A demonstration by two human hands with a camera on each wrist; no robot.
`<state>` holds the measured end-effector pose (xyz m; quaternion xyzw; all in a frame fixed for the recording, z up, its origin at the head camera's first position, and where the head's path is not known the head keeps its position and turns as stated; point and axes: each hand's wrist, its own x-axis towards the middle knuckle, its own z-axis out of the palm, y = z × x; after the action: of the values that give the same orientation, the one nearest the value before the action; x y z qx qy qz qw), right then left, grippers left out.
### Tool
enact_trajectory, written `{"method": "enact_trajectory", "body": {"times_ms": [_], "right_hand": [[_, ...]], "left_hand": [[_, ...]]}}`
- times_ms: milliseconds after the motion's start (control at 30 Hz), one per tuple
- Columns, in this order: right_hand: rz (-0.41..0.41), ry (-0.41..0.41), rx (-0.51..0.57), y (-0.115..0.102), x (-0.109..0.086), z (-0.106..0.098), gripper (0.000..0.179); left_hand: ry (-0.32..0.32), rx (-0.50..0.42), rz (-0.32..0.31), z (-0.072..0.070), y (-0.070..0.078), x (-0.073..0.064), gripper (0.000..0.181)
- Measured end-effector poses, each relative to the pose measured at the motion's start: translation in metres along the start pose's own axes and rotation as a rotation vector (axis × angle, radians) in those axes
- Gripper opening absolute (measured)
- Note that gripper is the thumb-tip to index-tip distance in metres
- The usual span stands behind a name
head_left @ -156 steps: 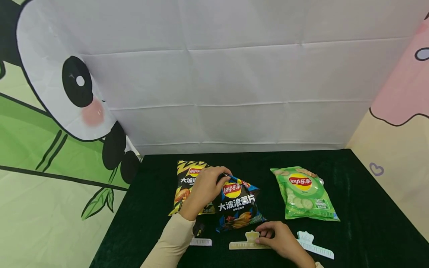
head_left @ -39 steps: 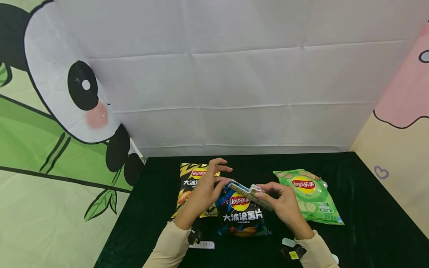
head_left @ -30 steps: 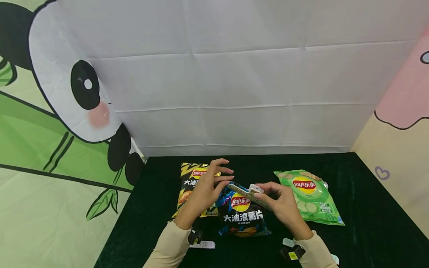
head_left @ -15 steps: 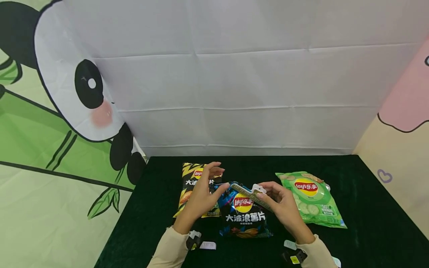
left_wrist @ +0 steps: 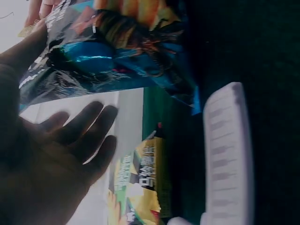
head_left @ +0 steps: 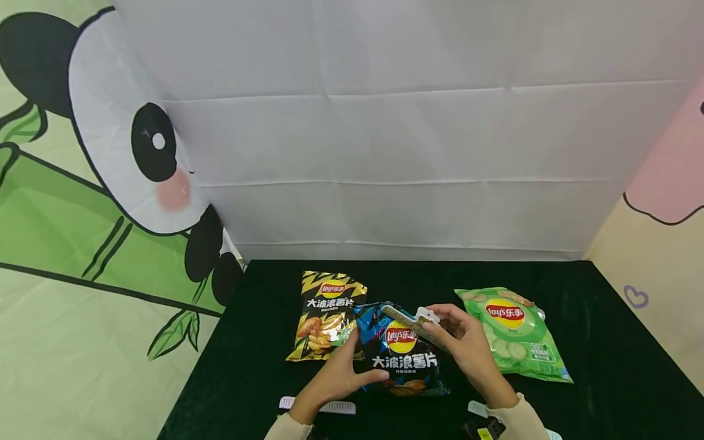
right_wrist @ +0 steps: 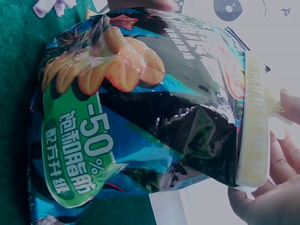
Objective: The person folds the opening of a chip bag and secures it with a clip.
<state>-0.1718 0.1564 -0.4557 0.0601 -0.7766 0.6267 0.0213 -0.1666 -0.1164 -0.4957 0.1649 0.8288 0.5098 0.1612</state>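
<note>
- Big panda-print cloth (head_left: 118,122) filled the left side, creased white cloth (head_left: 352,134) hung behind, dark green velvety table (head_left: 621,397) below. So what was on it, left to right?

- Near the front, a pale lilac plastic clip with a long ridged bar (head_left: 338,407), part of it hidden. Farther back, a yellow-and-black chip bag (head_left: 327,315).

- And the left hand (head_left: 338,376)?

- Fingers spread, thumb well apart from them. The thumb was at the lower left front of a shiny black-and-blue chip bag (head_left: 404,363), which sat mid-table.

- Anything on that bag?

- Yeah, a pale yellow plastic clip with a long ridged bar (head_left: 409,322) slanted along its top edge. Couldn't tell if it had closed fully. The right hand (head_left: 467,342) was pinching its handle, thumb against fingers.

- And past that?

- Just a light green chip bag (head_left: 514,336), lying beyond the right hand.
</note>
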Motion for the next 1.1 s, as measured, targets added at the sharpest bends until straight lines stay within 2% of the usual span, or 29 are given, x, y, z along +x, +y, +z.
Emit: {"method": "enact_trajectory", "body": {"times_ms": [133,300,500,700,933,1100], "right_hand": [[0.020,-0.004,0.029,0.001,-0.003,0.000,0.035],[0.073,-0.026,0.075,0.005,-0.009,0.002,0.042],[0.170,-0.037,0.092,0.019,-0.020,0.002,0.046],[0.207,-0.077,0.112,0.036,-0.030,0.005,0.051],[0.205,-0.103,0.079,0.052,-0.037,0.013,0.074],[0.246,-0.073,0.039,0.057,-0.041,0.020,0.090]], "left_hand": [[-0.035,0.036,-0.011,0.003,-0.005,-0.001,0.101],[-0.021,0.039,-0.013,0.004,-0.006,-0.002,0.101],[-0.015,0.023,-0.017,0.008,-0.008,-0.003,0.101],[-0.010,0.004,-0.021,0.009,-0.010,-0.006,0.096],[-0.019,0.040,-0.018,0.011,-0.016,-0.009,0.103],[-0.016,0.097,0.008,0.018,-0.018,-0.006,0.090]]}}
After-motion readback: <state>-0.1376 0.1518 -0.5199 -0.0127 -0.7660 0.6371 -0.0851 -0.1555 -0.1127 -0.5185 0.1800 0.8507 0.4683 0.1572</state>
